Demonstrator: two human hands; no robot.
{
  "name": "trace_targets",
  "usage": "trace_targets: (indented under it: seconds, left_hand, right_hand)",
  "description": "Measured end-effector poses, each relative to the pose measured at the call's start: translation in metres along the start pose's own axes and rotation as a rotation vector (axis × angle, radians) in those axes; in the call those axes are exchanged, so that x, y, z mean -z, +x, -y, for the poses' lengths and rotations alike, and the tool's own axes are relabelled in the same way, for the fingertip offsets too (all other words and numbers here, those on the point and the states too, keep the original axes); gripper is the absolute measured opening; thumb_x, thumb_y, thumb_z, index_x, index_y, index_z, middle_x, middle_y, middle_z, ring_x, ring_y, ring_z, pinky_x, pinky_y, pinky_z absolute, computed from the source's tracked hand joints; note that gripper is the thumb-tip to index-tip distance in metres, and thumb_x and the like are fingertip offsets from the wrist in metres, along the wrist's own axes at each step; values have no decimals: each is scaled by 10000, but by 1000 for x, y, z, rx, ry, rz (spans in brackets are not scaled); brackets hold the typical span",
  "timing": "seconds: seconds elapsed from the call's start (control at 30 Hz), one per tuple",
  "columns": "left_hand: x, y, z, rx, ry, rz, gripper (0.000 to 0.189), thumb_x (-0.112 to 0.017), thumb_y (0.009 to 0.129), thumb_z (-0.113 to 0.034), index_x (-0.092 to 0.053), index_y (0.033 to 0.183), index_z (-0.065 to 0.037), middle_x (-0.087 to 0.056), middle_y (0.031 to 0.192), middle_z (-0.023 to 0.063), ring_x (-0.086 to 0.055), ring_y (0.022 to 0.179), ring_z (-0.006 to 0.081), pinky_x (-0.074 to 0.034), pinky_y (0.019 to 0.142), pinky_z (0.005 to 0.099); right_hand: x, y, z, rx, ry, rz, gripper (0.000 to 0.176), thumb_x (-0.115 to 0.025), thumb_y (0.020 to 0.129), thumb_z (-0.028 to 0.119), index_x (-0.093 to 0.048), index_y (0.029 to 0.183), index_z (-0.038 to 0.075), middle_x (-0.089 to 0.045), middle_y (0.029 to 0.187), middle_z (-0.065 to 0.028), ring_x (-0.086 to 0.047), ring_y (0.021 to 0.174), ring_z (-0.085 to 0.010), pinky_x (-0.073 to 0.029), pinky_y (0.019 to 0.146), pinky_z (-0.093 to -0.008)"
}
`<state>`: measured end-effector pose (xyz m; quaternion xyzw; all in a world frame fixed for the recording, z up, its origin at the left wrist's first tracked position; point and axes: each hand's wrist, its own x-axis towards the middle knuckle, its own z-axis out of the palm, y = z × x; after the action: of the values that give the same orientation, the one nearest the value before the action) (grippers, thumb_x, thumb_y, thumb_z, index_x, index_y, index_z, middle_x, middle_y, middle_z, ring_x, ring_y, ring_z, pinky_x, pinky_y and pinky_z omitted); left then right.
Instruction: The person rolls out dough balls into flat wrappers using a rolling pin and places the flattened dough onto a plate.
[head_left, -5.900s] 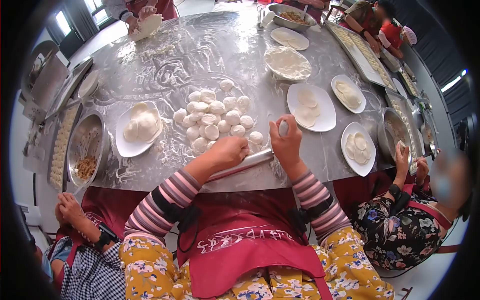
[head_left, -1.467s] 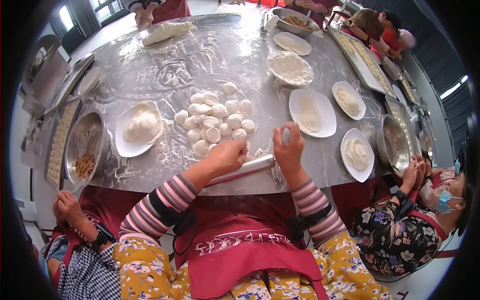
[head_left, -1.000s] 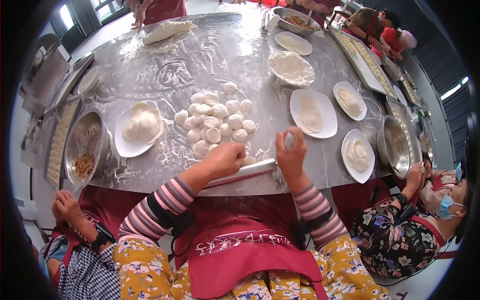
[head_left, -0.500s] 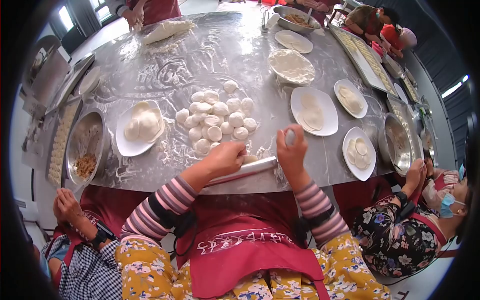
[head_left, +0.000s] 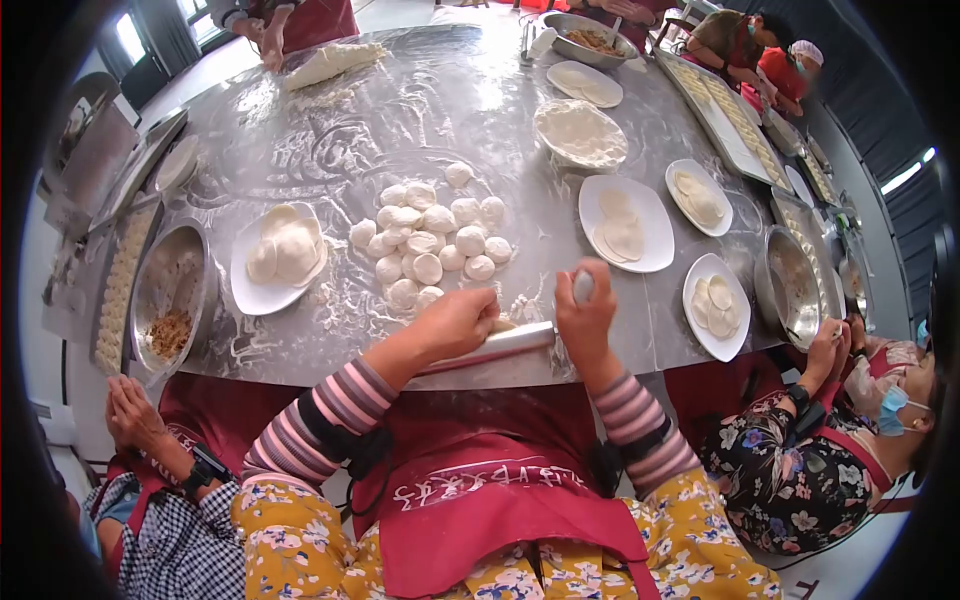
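Note:
My right hand [head_left: 584, 312] is closed around the right end of a shiny metal rolling pin [head_left: 515, 341], close to the table's near edge. At the other side, my left hand [head_left: 458, 324] pinches the edge of a small piece of dough [head_left: 503, 326] just behind the pin. Most of that dough is hidden by my fingers. Beyond my hands lies a cluster of floured dough balls [head_left: 425, 243]. A white plate [head_left: 250, 298] of stacked round dough wrappers [head_left: 287, 250] stands to the left of them.
Plates of wrappers [head_left: 618, 226] and a bowl of flour [head_left: 582, 133] stand right. A metal bowl with filling [head_left: 170, 325] and a tray of dumplings [head_left: 125, 280] are left. A large dough piece [head_left: 335, 64] lies far left. Co-workers sit on both sides of me.
My left hand has shifted slightly right and down, and my right hand has dropped a little, still gripping the pin. Across the table, a co-worker's hands have moved.

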<state>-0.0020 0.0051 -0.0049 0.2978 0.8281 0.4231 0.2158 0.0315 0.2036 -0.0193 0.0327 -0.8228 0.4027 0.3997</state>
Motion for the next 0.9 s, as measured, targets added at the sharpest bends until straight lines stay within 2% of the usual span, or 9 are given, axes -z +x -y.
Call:
trace_targets:
  seconds: [0.1, 0.13, 0.2, 0.3, 0.43, 0.5, 0.63, 0.7, 0.9]
  left_hand:
    - [-1, 16, -2, 31, 127, -119, 133, -594, 818, -116, -583, 861, 9, -623, 775, 195, -623, 757, 301, -468, 665, 378]
    - [1, 19, -1, 25, 129, -119, 133, -594, 818, -116, -583, 861, 9, -623, 775, 195, -623, 757, 301, -468, 665, 378]
    - [3, 24, 0, 54, 177, 52, 129, -595, 805, -107, -582, 857, 10, -622, 769, 195, -624, 764, 305, -465, 663, 383]
    - [2, 16, 10, -31, 188, -23, 124, -600, 791, -98, -579, 845, 11, -623, 785, 195, -619, 765, 314, -463, 658, 382]
    - [5, 3, 6, 13, 62, -18, 120, -596, 781, -91, -576, 840, 11, -625, 809, 194, -615, 771, 327, -464, 662, 382]
    - [1, 3, -6, 99, 70, -65, 110, -568, 777, -104, -592, 830, -10, -620, 821, 211, -604, 811, 369, -464, 703, 426]
    - [4, 19, -7, 55, 122, -90, 114, -575, 779, -114, -597, 829, -14, -623, 818, 211, -602, 810, 375, -464, 702, 428]
    - [7, 23, -10, 28, 268, 106, 127, -586, 785, -98, -572, 842, 15, -625, 816, 194, -609, 760, 332, -465, 661, 390]
    - [14, 14, 7, 41, 107, 69, 129, -590, 786, -103, -581, 856, 4, -619, 801, 203, -604, 754, 343, -462, 660, 398]
  right_hand:
    - [-22, 23, -3, 16, 34, 0, 219, -665, 765, 9, -484, 882, 51, -553, 687, -154, -580, 590, -356, -440, 516, -384]
    - [-19, 22, -3, 19, 32, -5, 219, -665, 765, 9, -484, 882, 51, -553, 687, -154, -580, 590, -356, -440, 516, -384]
    - [-9, 12, -2, 23, 12, 6, 217, -666, 763, 1, -485, 873, 51, -544, 684, -152, -570, 579, -352, -437, 515, -380]
    - [23, -16, 13, 28, -3, -9, 225, -672, 756, -8, -489, 872, 52, -534, 681, -149, -556, 558, -344, -431, 507, -368]
    - [26, -22, 19, -64, 23, -34, 222, -671, 757, -10, -492, 872, 52, -533, 681, -144, -561, 571, -341, -430, 511, -366]
    - [1, 1, 7, -58, 17, -20, 223, -668, 758, -11, -490, 876, 54, -534, 682, -141, -564, 572, -341, -431, 508, -369]
    - [-14, 17, 0, 21, 39, -9, 226, -663, 761, -11, -487, 885, 58, -533, 681, -136, -567, 565, -340, -428, 497, -379]
    - [1, 5, 2, 3, 25, 6, 230, -666, 761, -9, -486, 887, 57, -534, 680, -135, -566, 563, -339, -429, 495, -378]
    - [35, -25, 21, -65, 5, 28, 243, -680, 757, 1, -481, 887, 52, -536, 673, -130, -565, 558, -337, -433, 494, -368]
